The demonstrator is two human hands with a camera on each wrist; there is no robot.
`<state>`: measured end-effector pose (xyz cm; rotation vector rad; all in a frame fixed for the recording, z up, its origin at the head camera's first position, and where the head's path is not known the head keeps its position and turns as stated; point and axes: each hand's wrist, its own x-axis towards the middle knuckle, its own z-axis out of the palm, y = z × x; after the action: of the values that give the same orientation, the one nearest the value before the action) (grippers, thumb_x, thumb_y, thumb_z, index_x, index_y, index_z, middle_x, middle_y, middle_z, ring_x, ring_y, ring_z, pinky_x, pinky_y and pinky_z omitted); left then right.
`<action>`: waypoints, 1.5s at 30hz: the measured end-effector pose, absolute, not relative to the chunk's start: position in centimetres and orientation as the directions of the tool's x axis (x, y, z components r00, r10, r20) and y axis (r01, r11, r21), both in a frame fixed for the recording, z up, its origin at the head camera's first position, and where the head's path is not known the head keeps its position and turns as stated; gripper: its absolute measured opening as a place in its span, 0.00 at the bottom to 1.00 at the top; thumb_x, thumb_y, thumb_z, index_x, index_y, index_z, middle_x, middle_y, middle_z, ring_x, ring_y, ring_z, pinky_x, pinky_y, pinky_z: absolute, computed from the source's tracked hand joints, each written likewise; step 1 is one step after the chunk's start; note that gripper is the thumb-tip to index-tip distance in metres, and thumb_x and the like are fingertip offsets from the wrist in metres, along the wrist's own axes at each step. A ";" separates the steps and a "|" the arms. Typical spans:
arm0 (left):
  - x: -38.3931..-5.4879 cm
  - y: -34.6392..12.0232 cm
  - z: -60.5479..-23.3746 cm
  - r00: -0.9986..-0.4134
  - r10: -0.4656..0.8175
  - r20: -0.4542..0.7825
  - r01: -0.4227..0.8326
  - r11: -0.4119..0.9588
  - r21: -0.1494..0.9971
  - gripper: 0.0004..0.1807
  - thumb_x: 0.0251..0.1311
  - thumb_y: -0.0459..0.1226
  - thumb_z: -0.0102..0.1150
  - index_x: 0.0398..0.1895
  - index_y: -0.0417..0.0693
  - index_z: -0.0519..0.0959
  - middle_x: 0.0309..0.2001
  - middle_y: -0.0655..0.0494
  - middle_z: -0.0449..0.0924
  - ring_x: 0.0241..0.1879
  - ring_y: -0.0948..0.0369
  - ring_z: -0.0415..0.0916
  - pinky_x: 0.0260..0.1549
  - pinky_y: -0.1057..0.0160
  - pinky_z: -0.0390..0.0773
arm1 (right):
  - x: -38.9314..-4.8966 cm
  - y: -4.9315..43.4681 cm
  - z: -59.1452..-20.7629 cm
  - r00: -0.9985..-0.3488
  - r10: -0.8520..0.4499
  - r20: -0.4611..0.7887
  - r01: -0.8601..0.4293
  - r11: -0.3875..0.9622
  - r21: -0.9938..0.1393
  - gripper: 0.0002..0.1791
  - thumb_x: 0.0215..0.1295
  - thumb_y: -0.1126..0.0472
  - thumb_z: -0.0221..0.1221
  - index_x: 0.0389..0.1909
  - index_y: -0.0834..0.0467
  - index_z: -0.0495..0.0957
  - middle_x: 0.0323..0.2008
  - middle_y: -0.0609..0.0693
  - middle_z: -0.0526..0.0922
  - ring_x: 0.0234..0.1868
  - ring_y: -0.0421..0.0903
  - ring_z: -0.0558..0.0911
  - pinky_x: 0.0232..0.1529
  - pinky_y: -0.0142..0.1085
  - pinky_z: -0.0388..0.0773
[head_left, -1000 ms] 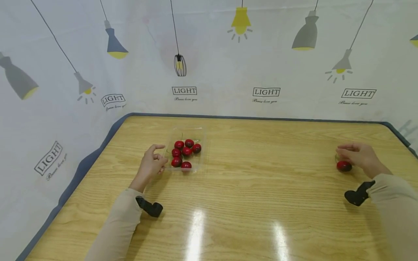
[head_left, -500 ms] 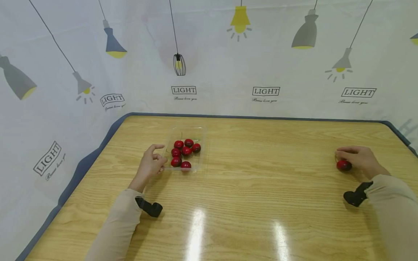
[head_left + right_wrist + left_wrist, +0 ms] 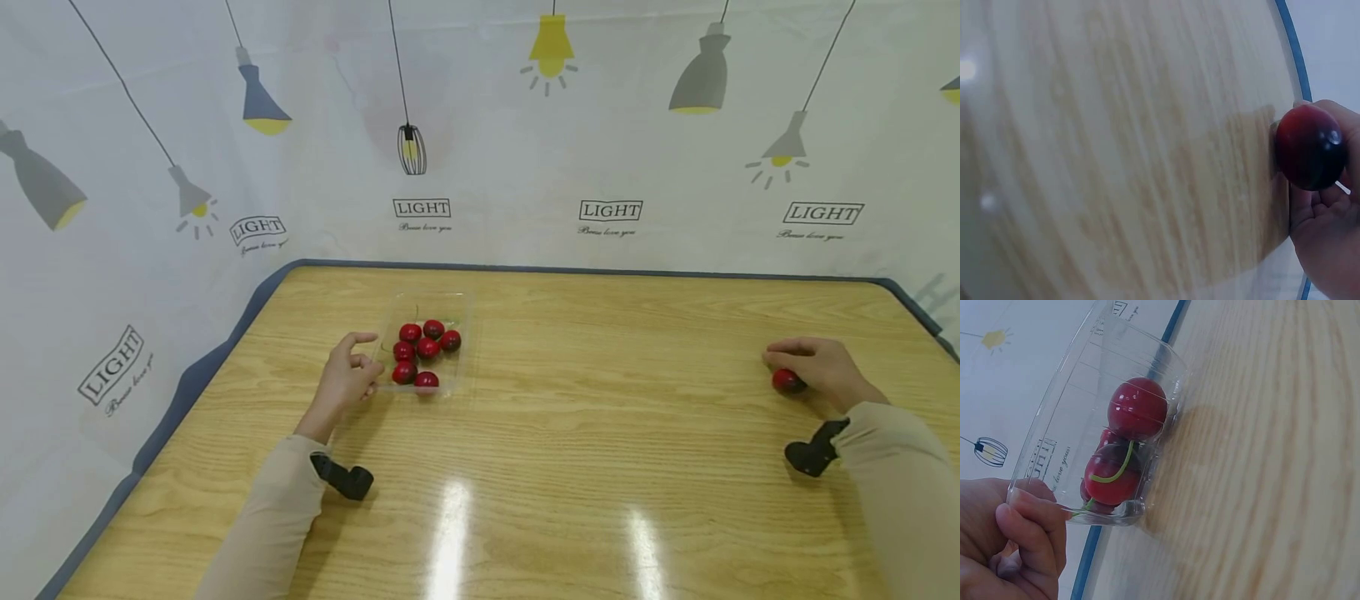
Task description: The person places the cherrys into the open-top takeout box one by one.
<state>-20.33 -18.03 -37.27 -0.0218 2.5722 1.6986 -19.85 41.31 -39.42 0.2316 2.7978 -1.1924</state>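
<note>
On the left, my left hand (image 3: 347,382) pinches the near-left rim of a clear plastic tray (image 3: 433,293) between thumb and fingers. Several dark red cherries (image 3: 428,348) lie inside it; in the left wrist view a green stem (image 3: 1124,467) curls across one cherry (image 3: 1110,481). Far to the right, my right hand (image 3: 821,368) holds a single cherry (image 3: 787,382) low over the table, its fingers bent above and behind the fruit. That cherry (image 3: 1311,147) looks red fading to near black in the right wrist view, and its stem is hidden.
A wood-grain table (image 3: 615,400) with a dark blue edge (image 3: 600,271) spreads under both hands. Behind it hangs a white curtain (image 3: 495,150) printed with lamps. A black wrist camera (image 3: 813,450) sits on each sleeved forearm.
My right hand has shifted slightly left, with the cherry barely moving along with it, and the stem seen earlier is now covered. The left hand and tray keep their place.
</note>
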 end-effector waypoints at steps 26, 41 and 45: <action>-20.4 -18.0 -37.1 -0.998 0.025 -0.059 -0.045 0.377 0.925 0.27 0.55 0.25 0.45 0.61 0.40 0.58 0.18 0.54 0.65 0.12 0.64 0.64 0.10 0.70 0.64 | -19.7 41.0 -38.8 -0.982 0.102 -0.160 0.184 0.716 -0.674 0.36 0.57 0.43 0.52 0.51 0.73 0.68 0.50 0.71 0.66 0.45 0.57 0.69 0.32 0.31 0.71; -20.4 -17.9 -37.1 -0.998 0.020 -0.058 -0.045 0.402 0.914 0.27 0.55 0.25 0.45 0.60 0.40 0.59 0.19 0.52 0.66 0.12 0.65 0.64 0.11 0.70 0.64 | -19.7 40.8 -38.7 -0.981 0.076 -0.176 0.176 0.722 -0.669 0.33 0.58 0.45 0.52 0.49 0.73 0.69 0.41 0.60 0.74 0.32 0.36 0.70 0.31 0.30 0.70; -20.3 -18.0 -37.1 -0.998 0.018 -0.061 -0.049 0.390 0.919 0.27 0.55 0.25 0.45 0.60 0.41 0.59 0.18 0.53 0.65 0.12 0.64 0.64 0.11 0.69 0.64 | -19.6 40.8 -38.6 -0.980 0.087 -0.179 0.189 0.683 -0.705 0.32 0.58 0.45 0.53 0.48 0.71 0.69 0.32 0.42 0.75 0.28 0.28 0.69 0.29 0.26 0.70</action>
<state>-20.32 -17.98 -37.14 -0.0279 2.5682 1.7013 -19.63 40.75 -38.64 0.2280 2.7608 -1.1787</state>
